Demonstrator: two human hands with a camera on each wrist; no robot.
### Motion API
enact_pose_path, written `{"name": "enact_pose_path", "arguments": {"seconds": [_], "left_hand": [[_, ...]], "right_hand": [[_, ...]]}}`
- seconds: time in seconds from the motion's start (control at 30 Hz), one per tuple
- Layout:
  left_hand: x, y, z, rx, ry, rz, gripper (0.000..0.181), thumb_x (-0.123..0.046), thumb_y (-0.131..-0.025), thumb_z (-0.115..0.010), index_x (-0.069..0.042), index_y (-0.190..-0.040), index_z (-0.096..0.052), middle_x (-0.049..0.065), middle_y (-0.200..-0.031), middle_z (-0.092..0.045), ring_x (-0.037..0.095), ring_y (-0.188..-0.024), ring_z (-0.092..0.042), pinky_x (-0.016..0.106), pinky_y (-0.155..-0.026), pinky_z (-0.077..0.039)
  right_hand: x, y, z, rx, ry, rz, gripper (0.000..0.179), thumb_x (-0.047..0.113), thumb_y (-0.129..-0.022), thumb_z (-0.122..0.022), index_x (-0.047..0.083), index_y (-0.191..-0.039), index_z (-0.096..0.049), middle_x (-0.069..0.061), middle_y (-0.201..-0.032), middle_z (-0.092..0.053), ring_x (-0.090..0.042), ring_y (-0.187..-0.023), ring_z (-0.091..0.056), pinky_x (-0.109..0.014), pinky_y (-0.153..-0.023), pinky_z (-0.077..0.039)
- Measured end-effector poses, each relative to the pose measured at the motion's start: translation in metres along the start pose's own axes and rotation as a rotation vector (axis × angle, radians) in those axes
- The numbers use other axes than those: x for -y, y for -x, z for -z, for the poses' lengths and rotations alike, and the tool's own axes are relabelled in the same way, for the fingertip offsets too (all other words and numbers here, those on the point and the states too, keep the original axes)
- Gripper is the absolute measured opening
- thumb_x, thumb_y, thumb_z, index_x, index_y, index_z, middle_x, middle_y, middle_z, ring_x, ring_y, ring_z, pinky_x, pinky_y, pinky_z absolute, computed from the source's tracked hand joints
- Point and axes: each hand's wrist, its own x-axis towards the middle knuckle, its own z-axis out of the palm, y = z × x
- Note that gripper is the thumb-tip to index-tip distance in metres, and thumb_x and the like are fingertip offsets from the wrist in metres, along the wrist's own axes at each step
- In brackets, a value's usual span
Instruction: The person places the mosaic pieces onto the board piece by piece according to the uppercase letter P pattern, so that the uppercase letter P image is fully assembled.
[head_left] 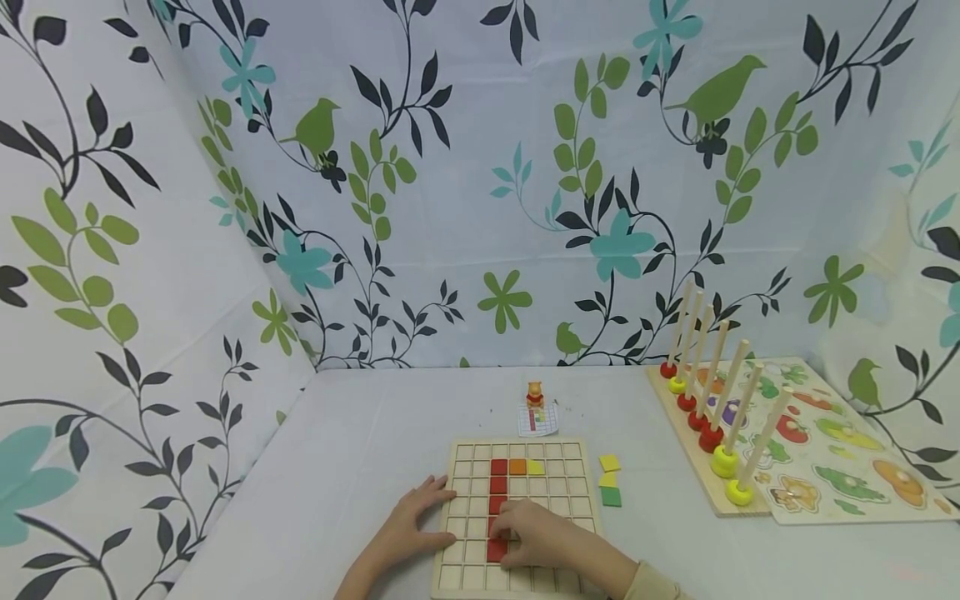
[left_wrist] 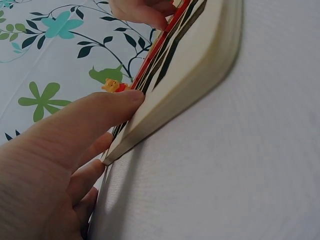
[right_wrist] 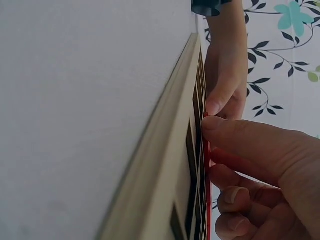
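A white table (head_left: 360,442) stands before cloth (head_left: 465,242) printed with leaves, flowers and birds. On it lies a pale wooden grid board (head_left: 517,444), bearing a column of red tiles (head_left: 498,485) with an orange tile (head_left: 517,467) and a yellow tile (head_left: 536,467) beside the top one. The left hand (head_left: 418,518), loosely spread, touches the board's left edge, while the right hand (head_left: 534,535), fingers bent, pinches the lowest red tile.
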Motion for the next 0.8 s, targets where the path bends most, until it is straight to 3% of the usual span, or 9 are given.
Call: {"name": "enact_pose_path", "arguments": {"seconds": [0.23, 0.37, 0.6, 0.8], "left_hand": [[0.001, 0.000, -0.001, -0.004, -0.010, -0.001, 0.057, -0.039, -0.072, -0.072, -0.013, -0.120, -0.055, 0.014, -0.135, -0.039, 0.036, -0.128, -0.022, 0.057, -0.100, -0.013], [0.002, -0.001, -0.001, -0.006, -0.004, -0.015, 0.056, -0.038, -0.072, -0.072, -0.012, -0.120, -0.055, 0.014, -0.135, -0.039, 0.036, -0.128, -0.022, 0.057, -0.099, -0.013], [0.002, -0.002, -0.001, 0.001, -0.002, -0.010, 0.058, -0.039, -0.072, -0.072, -0.011, -0.119, -0.055, 0.014, -0.135, -0.039, 0.036, -0.128, -0.022, 0.057, -0.100, -0.012], [0.000, -0.001, 0.000, 0.001, 0.006, -0.006, 0.057, -0.038, -0.072, -0.072, -0.010, -0.119, -0.055, 0.015, -0.135, -0.039, 0.038, -0.128, -0.022, 0.058, -0.099, -0.012]], "right_hand": [[0.001, 0.001, 0.002, -0.005, 0.017, 0.023, 0.019, 0.022, -0.074, -0.073, 0.012, -0.088, -0.067, 0.015, -0.079, -0.052, 0.002, -0.067, -0.045, -0.010, -0.061, -0.040], [0.000, 0.006, 0.009, -0.013, -0.031, 0.014, 0.013, 0.019, -0.077, -0.070, 0.014, -0.089, -0.068, 0.016, -0.082, -0.055, 0.002, -0.073, -0.049, -0.013, -0.065, -0.043], [-0.018, 0.026, 0.036, -0.118, -0.064, -0.003, 0.014, 0.010, -0.078, -0.068, 0.006, -0.091, -0.067, 0.005, -0.087, -0.062, -0.004, -0.064, -0.050, -0.014, -0.055, -0.043], [-0.028, 0.048, 0.065, -0.173, -0.049, -0.118, 0.018, 0.011, -0.079, -0.068, 0.004, -0.095, -0.066, -0.001, -0.090, -0.062, -0.009, -0.065, -0.050, -0.019, -0.055, -0.044]]}}
